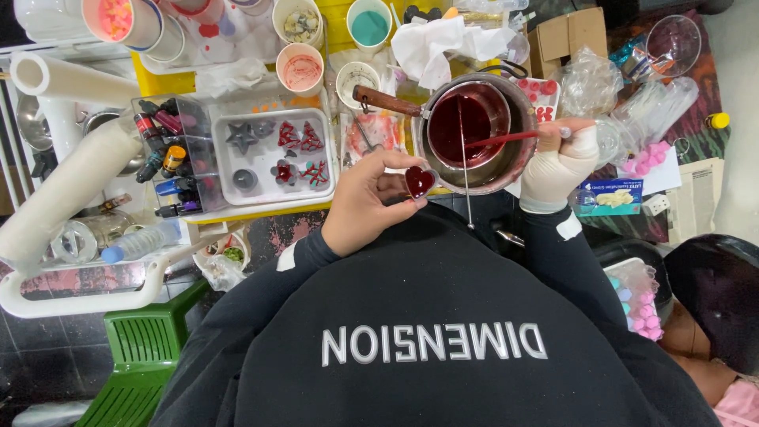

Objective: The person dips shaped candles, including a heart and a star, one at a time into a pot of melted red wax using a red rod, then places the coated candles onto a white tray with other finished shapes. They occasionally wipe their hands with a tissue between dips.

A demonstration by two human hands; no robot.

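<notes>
Head cam: left hand (pixel 365 202) pinches a red heart (pixel 419 181), gloved right hand (pixel 557 162) grips a stick (pixel 506 138) in the pot (pixel 474 130).

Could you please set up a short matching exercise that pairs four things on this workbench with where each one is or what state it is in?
Things:
1. heart-shaped mould
2. red stirring stick
3. metal pan
4. white tray

Places or states:
A. holds star and tree shaped moulds
B. held in the bare left hand, filled with dark red
C. held by the gloved right hand, tip over the red liquid
D. has a wooden handle and holds an inner pot of dark red liquid

Pairs: 1-B, 2-C, 3-D, 4-A
</notes>
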